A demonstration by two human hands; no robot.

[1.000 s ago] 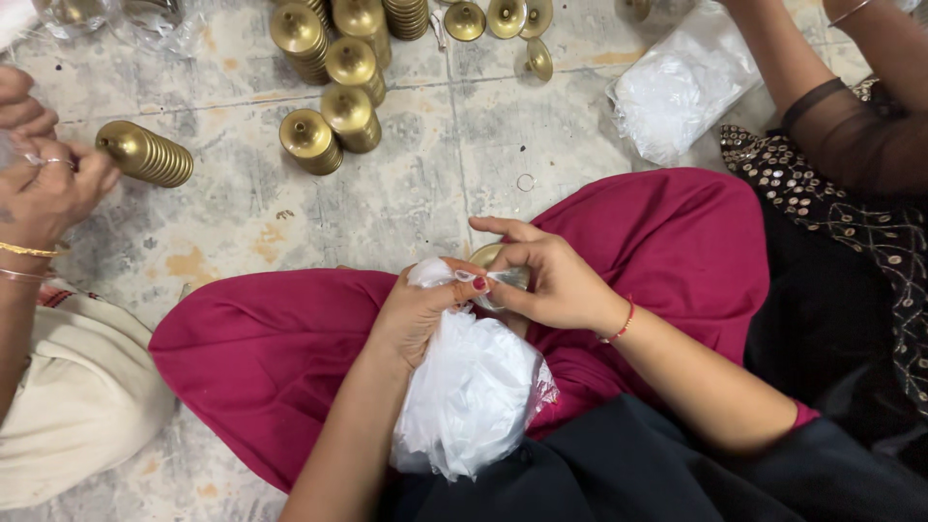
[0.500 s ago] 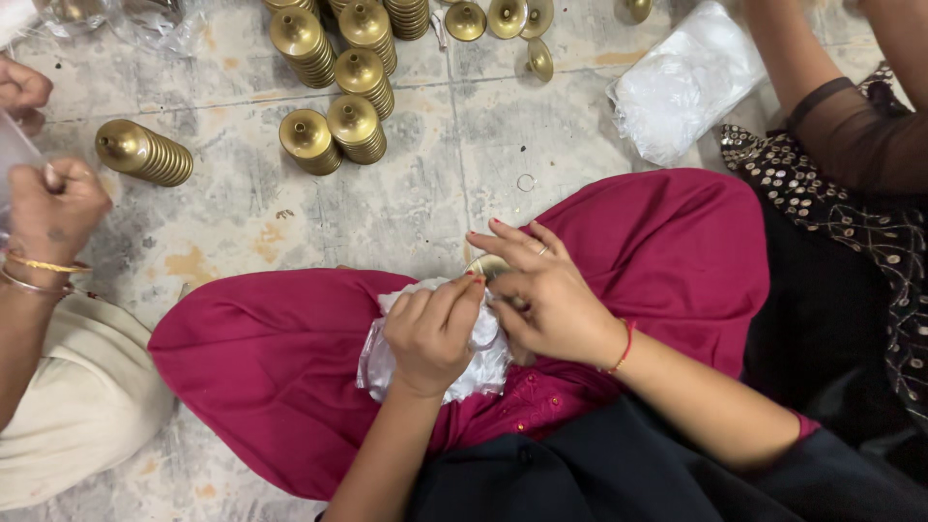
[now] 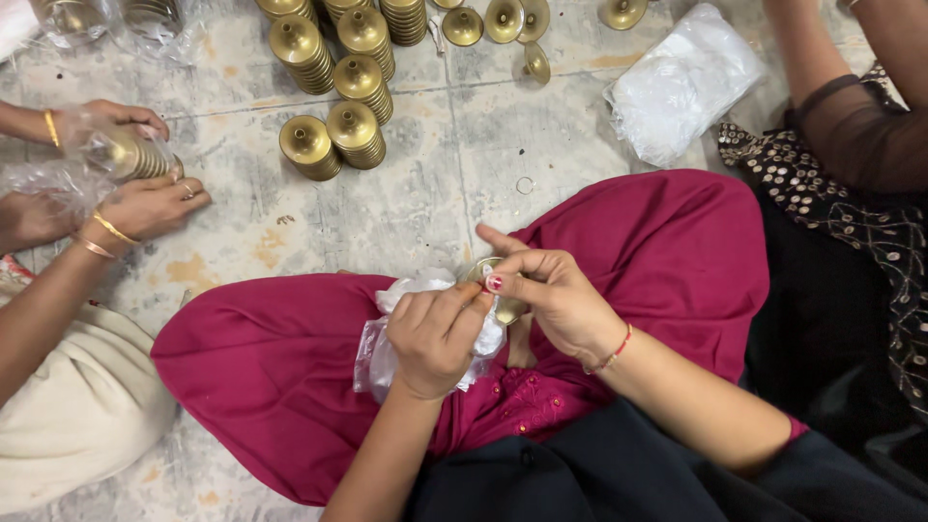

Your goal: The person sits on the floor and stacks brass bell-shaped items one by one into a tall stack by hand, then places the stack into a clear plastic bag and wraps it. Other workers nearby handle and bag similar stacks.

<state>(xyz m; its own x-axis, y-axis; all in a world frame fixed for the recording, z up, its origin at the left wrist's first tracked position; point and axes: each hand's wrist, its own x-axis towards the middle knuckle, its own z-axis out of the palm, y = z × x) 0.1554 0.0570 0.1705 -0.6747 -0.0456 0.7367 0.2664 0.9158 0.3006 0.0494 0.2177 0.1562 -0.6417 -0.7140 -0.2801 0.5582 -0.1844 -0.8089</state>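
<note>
My left hand (image 3: pixel 437 332) is closed around a bunched clear plastic bag (image 3: pixel 385 350) over my magenta lap (image 3: pixel 290 358). My right hand (image 3: pixel 546 290) pinches a small brass piece (image 3: pixel 480 272) at the bag's mouth, fingertips touching my left hand. The brass piece is mostly hidden between my fingers and the plastic.
Stacks of brass discs (image 3: pixel 333 87) stand on the stone floor ahead, with single brass cups (image 3: pixel 503 21) behind them. A pile of clear bags (image 3: pixel 681 82) lies at the upper right beside another person's arm (image 3: pixel 851 126). At the left, another person's hands (image 3: pixel 145 198) wrap a brass stack (image 3: pixel 135 155) in plastic.
My left hand has crumpled the hanging bag into a tight bunch and my right hand has closed in on the brass piece. The person at the left picked up the lying brass stack.
</note>
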